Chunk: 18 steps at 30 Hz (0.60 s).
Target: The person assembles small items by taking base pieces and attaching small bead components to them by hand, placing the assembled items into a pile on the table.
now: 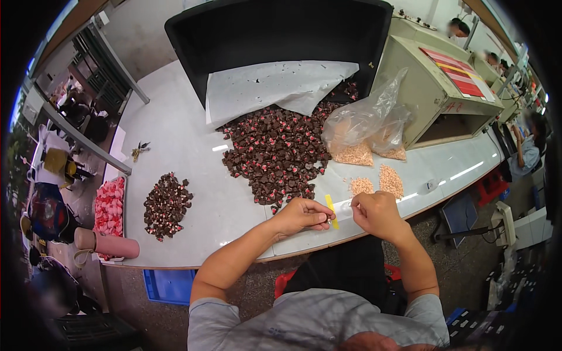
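Note:
My left hand (303, 216) is closed in a pinch near the table's front edge, with a small dark piece (332, 216) at its fingertips. To its right my right hand (379, 214) has its fingers pressed together; whatever they hold is too small or hidden to name. A yellow strip (332, 212) lies on the table between the hands. Beyond my left hand spreads a big heap of small dark brown pieces with pink-red spots (275, 152). Two small piles of tiny pale orange parts, a left pile (361, 186) and a right pile (391, 181), lie just beyond my right hand.
Clear plastic bags (357, 131) of pale parts stand beside a large black bin (275, 35) tipped toward me. A greenish metal machine (439, 88) is at the right. Leftward are a smaller dark pile (167, 206), a tray of pink pieces (110, 205) and a pink bottle (108, 243).

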Each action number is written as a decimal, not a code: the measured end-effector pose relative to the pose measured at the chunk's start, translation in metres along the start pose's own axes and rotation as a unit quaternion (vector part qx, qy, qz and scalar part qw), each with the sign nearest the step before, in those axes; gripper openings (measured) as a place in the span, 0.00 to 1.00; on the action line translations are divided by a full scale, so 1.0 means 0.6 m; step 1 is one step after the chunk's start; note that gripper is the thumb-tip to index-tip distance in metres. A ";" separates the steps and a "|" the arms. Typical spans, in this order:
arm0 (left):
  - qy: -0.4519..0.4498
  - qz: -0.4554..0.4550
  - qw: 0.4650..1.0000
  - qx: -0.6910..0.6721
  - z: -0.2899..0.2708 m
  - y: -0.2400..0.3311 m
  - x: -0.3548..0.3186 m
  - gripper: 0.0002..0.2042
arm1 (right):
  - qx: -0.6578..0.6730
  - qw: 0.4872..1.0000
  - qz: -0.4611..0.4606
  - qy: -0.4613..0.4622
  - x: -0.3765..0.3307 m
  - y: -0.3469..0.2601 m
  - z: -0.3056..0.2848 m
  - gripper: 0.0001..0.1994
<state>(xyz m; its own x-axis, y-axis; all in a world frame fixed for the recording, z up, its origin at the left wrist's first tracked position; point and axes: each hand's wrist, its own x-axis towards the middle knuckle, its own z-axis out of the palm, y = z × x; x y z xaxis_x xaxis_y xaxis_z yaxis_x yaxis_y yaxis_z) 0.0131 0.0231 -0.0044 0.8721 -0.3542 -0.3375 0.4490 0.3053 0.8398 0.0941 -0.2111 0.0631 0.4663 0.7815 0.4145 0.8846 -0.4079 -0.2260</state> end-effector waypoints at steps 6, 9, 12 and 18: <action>-0.020 0.023 0.999 -0.010 -0.005 -0.005 0.001 0.13 | 0.177 0.982 0.043 0.042 -0.001 -0.044 0.026 0.06; -0.019 0.024 1.000 -0.006 -0.002 -0.005 0.000 0.13 | 0.173 0.983 0.035 0.055 -0.002 -0.044 0.040 0.05; -0.015 0.020 1.000 0.000 -0.001 -0.005 0.000 0.13 | 0.163 0.985 0.025 0.054 -0.002 -0.045 0.044 0.05; -0.015 0.018 1.000 0.006 0.000 -0.005 0.000 0.12 | 0.149 0.988 0.013 0.043 -0.002 -0.048 0.048 0.05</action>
<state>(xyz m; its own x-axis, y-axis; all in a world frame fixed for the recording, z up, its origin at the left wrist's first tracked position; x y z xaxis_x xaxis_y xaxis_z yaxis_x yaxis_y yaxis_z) 0.0117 0.0224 -0.0071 0.8811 -0.3701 -0.2943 0.4152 0.3076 0.8562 0.0681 -0.1865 0.0438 0.4987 0.7248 0.4753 0.8369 -0.2601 -0.4815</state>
